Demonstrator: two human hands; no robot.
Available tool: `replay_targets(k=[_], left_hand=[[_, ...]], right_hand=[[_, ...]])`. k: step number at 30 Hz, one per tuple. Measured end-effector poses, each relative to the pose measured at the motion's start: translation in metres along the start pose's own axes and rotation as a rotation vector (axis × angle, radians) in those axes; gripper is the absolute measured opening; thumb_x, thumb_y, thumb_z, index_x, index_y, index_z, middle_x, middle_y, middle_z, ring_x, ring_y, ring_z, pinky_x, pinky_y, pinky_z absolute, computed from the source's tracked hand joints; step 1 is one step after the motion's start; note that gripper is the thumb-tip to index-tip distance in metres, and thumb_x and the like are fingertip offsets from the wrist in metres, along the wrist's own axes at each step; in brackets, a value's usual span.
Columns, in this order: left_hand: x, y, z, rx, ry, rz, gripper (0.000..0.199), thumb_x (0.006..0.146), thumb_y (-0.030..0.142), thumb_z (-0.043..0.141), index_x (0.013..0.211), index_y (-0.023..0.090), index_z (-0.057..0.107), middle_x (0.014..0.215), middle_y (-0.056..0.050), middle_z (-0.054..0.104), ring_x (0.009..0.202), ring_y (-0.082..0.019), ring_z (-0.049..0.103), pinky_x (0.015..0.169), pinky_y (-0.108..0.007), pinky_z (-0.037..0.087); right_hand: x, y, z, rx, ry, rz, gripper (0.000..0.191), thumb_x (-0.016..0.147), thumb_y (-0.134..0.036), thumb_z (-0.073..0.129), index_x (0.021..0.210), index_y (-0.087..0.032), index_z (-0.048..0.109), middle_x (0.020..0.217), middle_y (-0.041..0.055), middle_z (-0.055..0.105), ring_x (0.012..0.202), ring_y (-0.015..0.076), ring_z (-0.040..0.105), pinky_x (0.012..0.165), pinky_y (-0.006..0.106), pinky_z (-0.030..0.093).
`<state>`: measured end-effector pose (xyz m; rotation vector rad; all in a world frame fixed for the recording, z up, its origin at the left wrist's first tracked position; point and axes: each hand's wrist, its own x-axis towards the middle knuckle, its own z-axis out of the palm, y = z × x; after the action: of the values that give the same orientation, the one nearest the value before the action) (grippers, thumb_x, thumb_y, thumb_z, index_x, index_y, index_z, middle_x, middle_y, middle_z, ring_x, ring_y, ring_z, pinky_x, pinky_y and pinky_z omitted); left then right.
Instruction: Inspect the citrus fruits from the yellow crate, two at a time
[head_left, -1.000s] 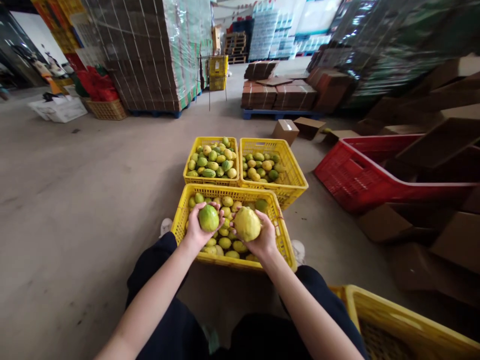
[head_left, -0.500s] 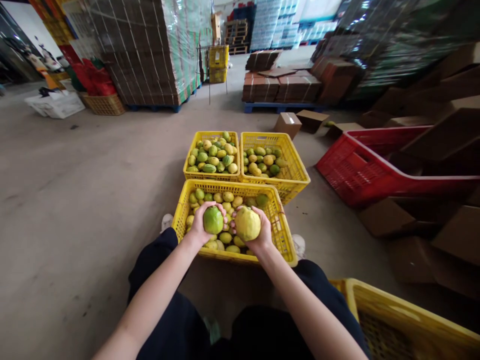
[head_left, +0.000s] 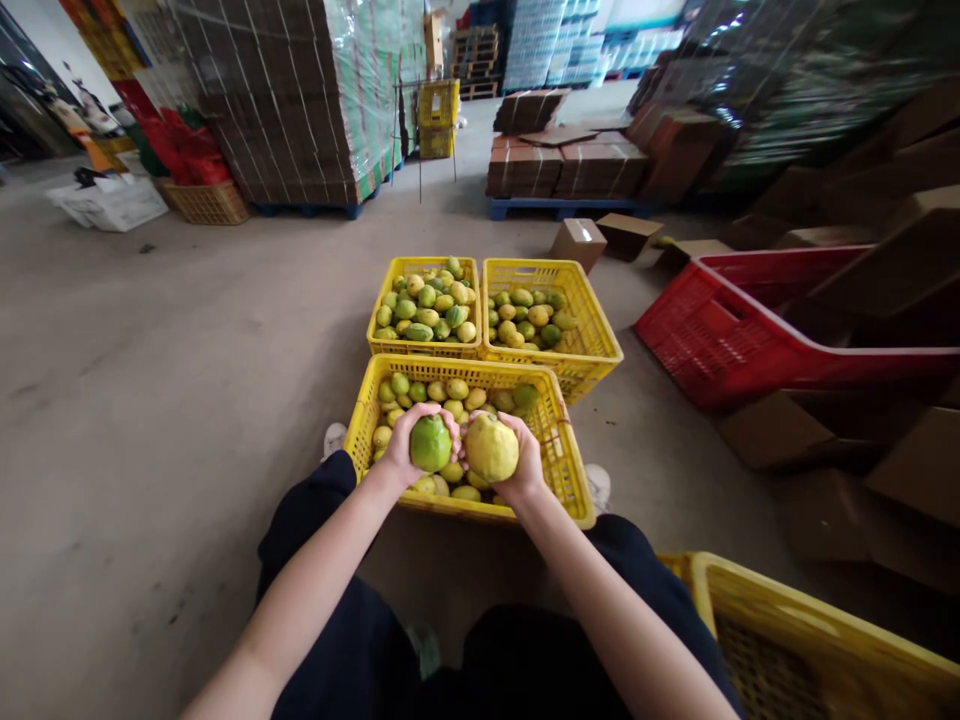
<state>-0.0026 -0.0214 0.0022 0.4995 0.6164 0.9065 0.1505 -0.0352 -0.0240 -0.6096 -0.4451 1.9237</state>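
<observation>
My left hand is wrapped round a round green fruit, its stem end up. In my right hand sits a slightly larger, lumpy yellow fruit, lemon-like in colour; I cannot tell the exact kind. Both hands are held side by side, with the fingertips nearly meeting between the two fruits. Below them stands a yellow plastic crate containing many yellow and green fruits, partly hidden by my hands.
Beyond stand two more yellow crates, a fuller left one and a right one partly filled with fruit. A red crate and cardboard boxes lie right. Another yellow crate is at lower right. Wrapped pallet stacks stand behind.
My hands have drawn slightly closer together, each still holding its fruit. The green fruit has turned a little. The view has shifted very slightly.
</observation>
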Motion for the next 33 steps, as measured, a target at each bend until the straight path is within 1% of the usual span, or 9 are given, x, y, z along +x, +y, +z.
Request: replay_targets(k=[3, 8, 14, 20, 25, 30, 33], left_hand=[[0.0006, -0.0003, -0.0013, -0.019, -0.007, -0.008, 0.022, 0.067, 0.035, 0.062, 0.058, 0.015, 0.061, 0.056, -0.003, 0.057, 0.049, -0.015, 0.054, 0.046, -0.027, 0.044], [0.0008, -0.0007, -0.0021, -0.036, -0.007, -0.014, 0.021, 0.070, 0.033, 0.058, 0.059, 0.016, 0.061, 0.056, -0.004, 0.058, 0.049, -0.016, 0.055, 0.045, -0.028, 0.044], [0.0005, -0.0004, -0.0022, -0.045, -0.023, -0.019, 0.021, 0.072, 0.033, 0.057, 0.059, 0.016, 0.061, 0.057, -0.005, 0.058, 0.050, -0.016, 0.055, 0.046, -0.028, 0.044], [0.0008, -0.0009, -0.0043, -0.050, -0.035, -0.026, 0.023, 0.074, 0.032, 0.054, 0.059, 0.016, 0.062, 0.058, -0.005, 0.059, 0.050, -0.016, 0.055, 0.046, -0.028, 0.043], [0.0005, -0.0007, -0.0037, -0.047, -0.032, -0.036, 0.023, 0.073, 0.033, 0.056, 0.059, 0.016, 0.063, 0.058, -0.005, 0.057, 0.050, -0.016, 0.055, 0.046, -0.027, 0.044], [0.0002, 0.0003, -0.0036, -0.039, -0.046, -0.046, 0.023, 0.070, 0.035, 0.059, 0.059, 0.015, 0.063, 0.057, -0.004, 0.057, 0.049, -0.015, 0.054, 0.045, -0.027, 0.044], [0.0001, 0.0007, -0.0047, -0.041, -0.051, -0.057, 0.023, 0.069, 0.035, 0.060, 0.058, 0.015, 0.063, 0.056, -0.004, 0.057, 0.048, -0.015, 0.054, 0.044, -0.026, 0.044]], right_hand=[[-0.0002, 0.0002, 0.0003, 0.046, -0.018, 0.005, 0.023, 0.069, -0.038, 0.060, 0.078, -0.017, 0.064, 0.070, 0.0067, 0.070, 0.059, 0.0223, 0.066, 0.045, 0.031, 0.051], [-0.0008, 0.0001, 0.0022, 0.051, -0.022, 0.013, 0.023, 0.069, -0.037, 0.060, 0.078, -0.016, 0.064, 0.072, 0.0074, 0.070, 0.059, 0.0225, 0.066, 0.045, 0.032, 0.052], [-0.0014, 0.0003, 0.0026, 0.039, -0.023, 0.014, 0.026, 0.068, -0.039, 0.061, 0.078, -0.015, 0.067, 0.070, 0.0070, 0.070, 0.055, 0.0219, 0.065, 0.043, 0.032, 0.052], [-0.0021, -0.0006, 0.0019, 0.043, -0.033, 0.023, 0.027, 0.070, -0.040, 0.059, 0.079, -0.015, 0.067, 0.066, 0.0063, 0.069, 0.057, 0.0226, 0.066, 0.044, 0.032, 0.052], [-0.0025, -0.0007, 0.0020, 0.045, -0.031, 0.035, 0.027, 0.071, -0.040, 0.059, 0.080, -0.016, 0.067, 0.069, 0.0069, 0.070, 0.057, 0.0218, 0.066, 0.044, 0.031, 0.052], [-0.0024, -0.0002, 0.0018, 0.046, -0.012, 0.040, 0.028, 0.070, -0.040, 0.059, 0.080, -0.015, 0.067, 0.067, 0.0073, 0.070, 0.053, 0.0214, 0.065, 0.043, 0.031, 0.052], [-0.0028, 0.0002, 0.0011, 0.044, -0.027, 0.041, 0.028, 0.072, -0.040, 0.057, 0.081, -0.015, 0.066, 0.069, 0.0079, 0.071, 0.054, 0.0217, 0.065, 0.043, 0.031, 0.052]])
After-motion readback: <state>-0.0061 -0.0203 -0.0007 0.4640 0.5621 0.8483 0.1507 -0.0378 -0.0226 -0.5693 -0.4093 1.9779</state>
